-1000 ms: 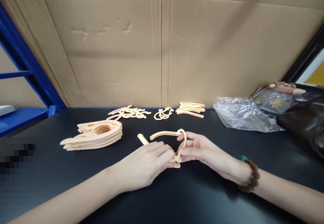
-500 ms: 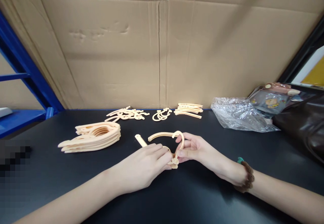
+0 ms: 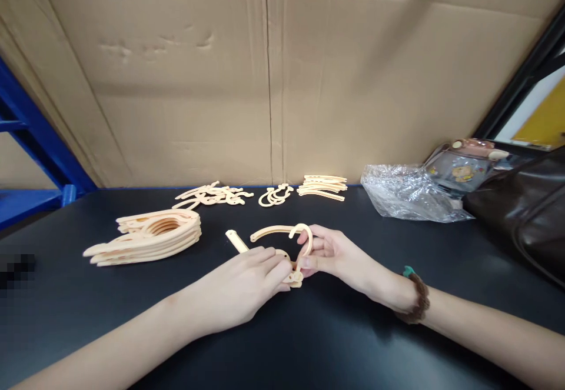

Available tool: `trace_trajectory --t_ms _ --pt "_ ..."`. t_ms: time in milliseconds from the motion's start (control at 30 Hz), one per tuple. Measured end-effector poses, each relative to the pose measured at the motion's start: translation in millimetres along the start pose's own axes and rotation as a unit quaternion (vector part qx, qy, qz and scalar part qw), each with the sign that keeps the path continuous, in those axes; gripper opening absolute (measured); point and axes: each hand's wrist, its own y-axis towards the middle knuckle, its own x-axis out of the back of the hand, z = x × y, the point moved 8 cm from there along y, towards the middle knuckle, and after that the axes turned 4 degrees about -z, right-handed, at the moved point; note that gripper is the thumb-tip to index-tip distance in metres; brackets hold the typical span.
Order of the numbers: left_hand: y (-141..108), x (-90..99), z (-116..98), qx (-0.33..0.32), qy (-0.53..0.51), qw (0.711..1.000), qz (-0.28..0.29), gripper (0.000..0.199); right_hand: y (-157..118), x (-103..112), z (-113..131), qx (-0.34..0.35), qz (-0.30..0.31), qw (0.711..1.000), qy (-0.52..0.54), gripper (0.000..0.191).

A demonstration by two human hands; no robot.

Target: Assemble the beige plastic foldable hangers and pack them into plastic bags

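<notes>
A person's two bare hands meet at an upright, cream, curved plastic hook (image 3: 309, 244) on the black tabletop (image 3: 335, 343).
The right hand (image 3: 331, 255), just right of the hook, pinches its stem between thumb and fingers; left of it, the left hand (image 3: 249, 287) pinches the cream, flat, jointed plastic piece (image 3: 295, 279) at its foot. A stack of cream, curved plastic hangers (image 3: 176, 240) lies well left of the hook.

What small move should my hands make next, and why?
Probably press the hook lightly with the right hand while the left hand steadies the cream pieces: the hook's lower end meets them, but whether it sits fully home can't be seen.
</notes>
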Motion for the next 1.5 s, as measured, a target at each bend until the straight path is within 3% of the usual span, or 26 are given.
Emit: trace_trajectory --t_ms 567,833,1067,1267,1500 --pt "1 2.0 0 -0.003 0.010 1.000 -0.021 0.017 -1 1 6 0.022 -0.010 0.999 -0.048 0.030" --pt "4 4.1 -7 -0.038 0.060 0.997 -0.018 0.016 -6 -1 11 0.066 -0.011 0.993 -0.102 0.026" --pt "3 -0.4 -9 -0.035 0.053 0.998 -0.015 0.014 -10 -10 22 0.123 -0.010 0.968 -0.220 0.005" --pt "4 4.8 -2 0.010 0.044 0.998 -0.053 0.014 -14 -10 28 0.151 -0.013 0.967 -0.203 0.008" --pt "-3 14.2 17 0.110 -0.013 0.988 -0.106 0.004 -14 1 34 0.170 -0.057 0.964 -0.199 0.017"
